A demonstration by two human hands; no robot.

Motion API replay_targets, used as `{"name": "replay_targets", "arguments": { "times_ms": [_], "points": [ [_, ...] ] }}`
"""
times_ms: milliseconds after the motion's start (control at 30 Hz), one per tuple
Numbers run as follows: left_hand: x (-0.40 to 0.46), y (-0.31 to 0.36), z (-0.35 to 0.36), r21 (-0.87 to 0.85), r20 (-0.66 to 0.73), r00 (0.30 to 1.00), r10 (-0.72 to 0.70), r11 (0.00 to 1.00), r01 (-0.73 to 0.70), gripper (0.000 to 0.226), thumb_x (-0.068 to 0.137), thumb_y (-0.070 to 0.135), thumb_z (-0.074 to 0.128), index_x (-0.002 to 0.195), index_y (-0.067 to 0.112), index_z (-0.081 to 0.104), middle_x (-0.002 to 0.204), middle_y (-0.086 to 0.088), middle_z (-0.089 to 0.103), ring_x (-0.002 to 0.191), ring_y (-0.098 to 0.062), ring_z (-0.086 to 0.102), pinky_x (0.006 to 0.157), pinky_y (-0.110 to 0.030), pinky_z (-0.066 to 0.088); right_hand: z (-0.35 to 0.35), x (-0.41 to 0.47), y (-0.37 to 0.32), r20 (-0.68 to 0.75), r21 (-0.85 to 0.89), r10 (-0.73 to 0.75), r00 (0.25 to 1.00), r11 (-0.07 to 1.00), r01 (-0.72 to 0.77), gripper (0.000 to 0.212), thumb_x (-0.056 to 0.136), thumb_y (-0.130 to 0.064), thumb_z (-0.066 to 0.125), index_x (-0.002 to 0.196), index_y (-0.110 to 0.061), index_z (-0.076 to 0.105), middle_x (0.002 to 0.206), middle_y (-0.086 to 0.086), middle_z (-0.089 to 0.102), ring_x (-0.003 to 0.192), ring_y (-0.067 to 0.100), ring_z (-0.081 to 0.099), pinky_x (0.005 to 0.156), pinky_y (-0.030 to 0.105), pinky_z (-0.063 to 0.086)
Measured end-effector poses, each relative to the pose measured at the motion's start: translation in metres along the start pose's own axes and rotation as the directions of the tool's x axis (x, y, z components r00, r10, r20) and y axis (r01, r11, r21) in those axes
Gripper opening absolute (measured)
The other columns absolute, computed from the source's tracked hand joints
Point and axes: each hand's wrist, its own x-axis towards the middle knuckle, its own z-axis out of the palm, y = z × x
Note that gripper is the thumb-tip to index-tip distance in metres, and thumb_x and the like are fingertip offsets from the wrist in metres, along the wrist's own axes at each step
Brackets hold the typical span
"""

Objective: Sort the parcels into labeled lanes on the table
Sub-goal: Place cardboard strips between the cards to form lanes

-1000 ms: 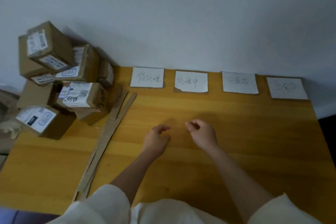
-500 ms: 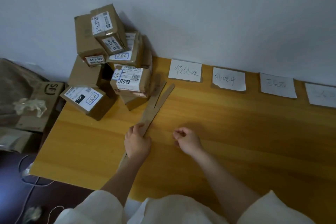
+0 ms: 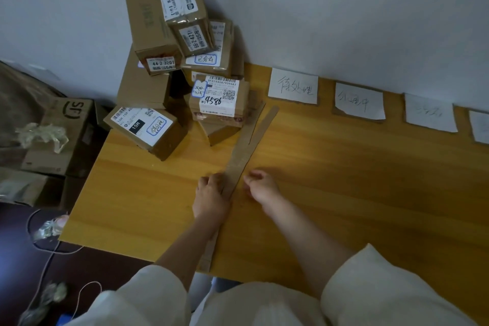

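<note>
Parcels (image 3: 182, 61): stacked in a loose pile at the far left corner of the table, against the wall; about eight cardboard boxes countable, some half hidden behind others.
Top parcel (image 3: 185, 12): tilted, highest on the pile, white shipping labels on two faces.
Front-left parcel (image 3: 144, 130): lying on the table by its left edge, label reading 15H facing up.
Middle parcel (image 3: 219, 99): resting on another box, barcode label marked 4586 on top.
Lane labels (image 3: 292, 85): four white paper slips in a row along the wall edge, handwritten; rightmost cut off by the frame edge.
Cardboard strips (image 3: 244, 151): two long narrow pieces lying diagonally from beside the pile toward the near edge, splitting apart at the far end.
Left hand (image 3: 211, 194): resting on the left side of the strips, fingers curled over the edge; grip on the cardboard, though how firm cannot be told.
Right hand (image 3: 262, 185): just right of the strips, fingers curled, fingertips at the strip edge; whether pinching it cannot be told.
Table (image 3: 370, 180): yellow wood.
Floor box (image 3: 66, 130): open carton left of the table, crumpled clear plastic lying on top.
</note>
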Motion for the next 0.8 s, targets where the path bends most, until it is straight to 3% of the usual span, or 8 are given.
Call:
{"name": "replay_targets", "arguments": {
  "times_ms": [200,400,600,700,800],
  "points": [
    [0.002,0.002,0.003,-0.018,0.029,0.998,0.055,0.998,-0.055,0.044,0.093,0.031,0.051,0.136,0.034,0.045,0.132,-0.004,0.041,0.117,-0.028,0.049,0.087,-0.042,0.049,0.017,0.006,-0.006,-0.07,0.02,0.006,0.998,1.0,-0.004,0.036,0.088,-0.026,0.07,0.121,-0.018,0.058,0.123,0.007,0.064,0.111,0.027,0.063,0.096,0.044,0.052],
    [0.0,-0.002,0.001,0.043,0.055,0.993,0.1,0.994,-0.102,0.05,0.09,0.027,0.056,0.136,0.042,0.044,0.13,-0.002,0.039,0.114,-0.026,0.05,0.08,-0.039,0.053,0.021,0.008,-0.006,-0.129,-0.018,-0.052,0.99,0.999,0.051,0.033,0.087,-0.019,0.072,0.118,-0.014,0.061,0.099,0.001,0.061,0.1,0.021,0.061,0.083,0.029,0.049],
    [-0.002,-0.003,-0.005,0.04,0.074,0.99,0.123,0.991,-0.126,0.058,0.085,0.03,0.06,0.139,0.04,0.043,0.137,-0.001,0.036,0.123,-0.023,0.046,0.09,-0.035,0.05,0.023,0.009,-0.004,-0.131,-0.07,-0.117,0.984,0.992,0.109,0.011,0.089,-0.014,0.068,0.097,-0.021,0.064,0.104,0.006,0.071,0.099,0.024,0.068,0.085,0.034,0.056],
    [-0.004,0.0,-0.005,0.038,0.072,0.99,0.122,0.991,-0.125,0.054,0.086,0.03,0.058,0.137,0.041,0.045,0.138,-0.002,0.036,0.124,-0.024,0.044,0.091,-0.035,0.048,0.02,0.008,-0.001,-0.09,-0.054,-0.125,0.988,0.991,0.121,0.017,0.088,-0.017,0.07,0.104,-0.021,0.065,0.105,0.004,0.069,0.099,0.023,0.066,0.083,0.032,0.055],
    [-0.005,0.005,-0.007,0.042,0.047,0.992,0.113,0.992,-0.115,0.046,0.089,0.034,0.055,0.134,0.041,0.048,0.139,-0.003,0.035,0.126,-0.025,0.043,0.092,-0.036,0.046,0.02,0.008,-0.002,-0.07,-0.003,-0.113,0.991,0.994,0.113,0.028,0.085,-0.018,0.074,0.111,-0.018,0.062,0.096,0.001,0.066,0.097,0.025,0.066,0.088,0.038,0.056]
  ]
}}
